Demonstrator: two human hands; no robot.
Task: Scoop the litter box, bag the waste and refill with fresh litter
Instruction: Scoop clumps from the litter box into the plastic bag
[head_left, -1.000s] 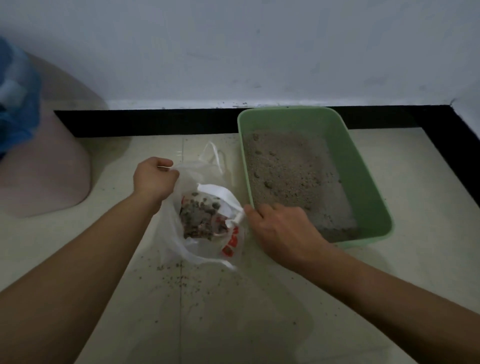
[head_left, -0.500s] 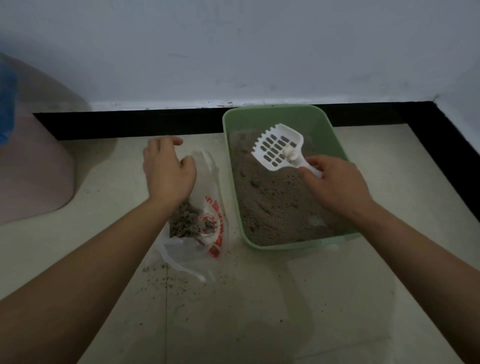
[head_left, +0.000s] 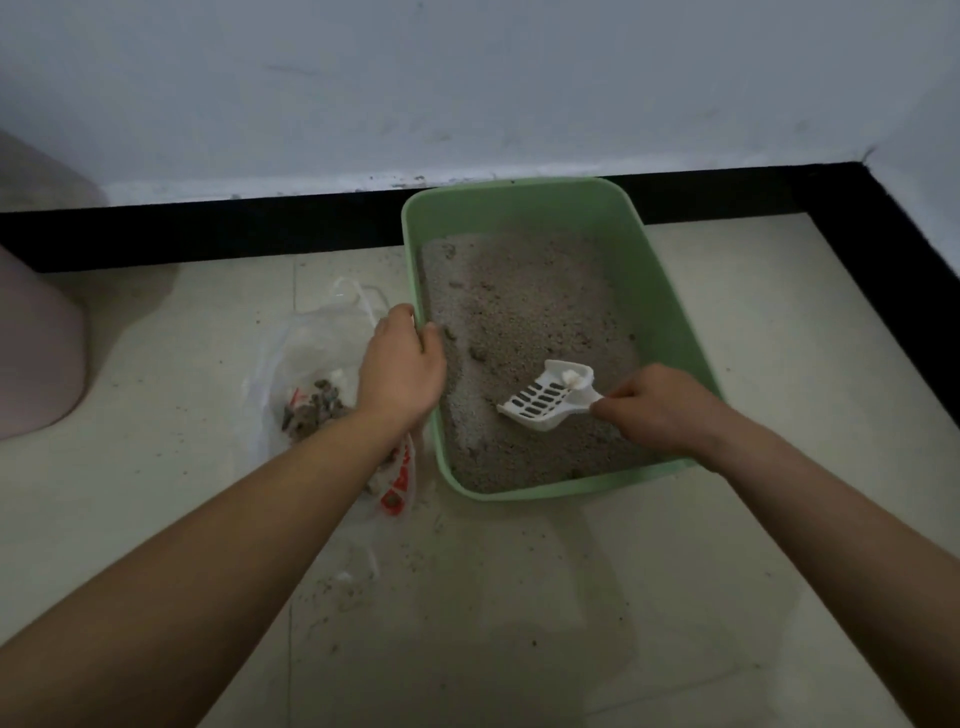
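The right hand (head_left: 660, 410) pinches the handle of the white scoop (head_left: 545, 400), which lies low on the litter (head_left: 519, 301) in the near half of the green litter box (head_left: 670, 312), its long axis across the box and its slotted head pointing left. The left hand (head_left: 402, 364) curls over the box's left rim. A dark clump (head_left: 475, 353) sits just past the scoop's head toward that rim, and the plastic bag (head_left: 311, 343) holding waste lies just outside it, nearer the left hand.
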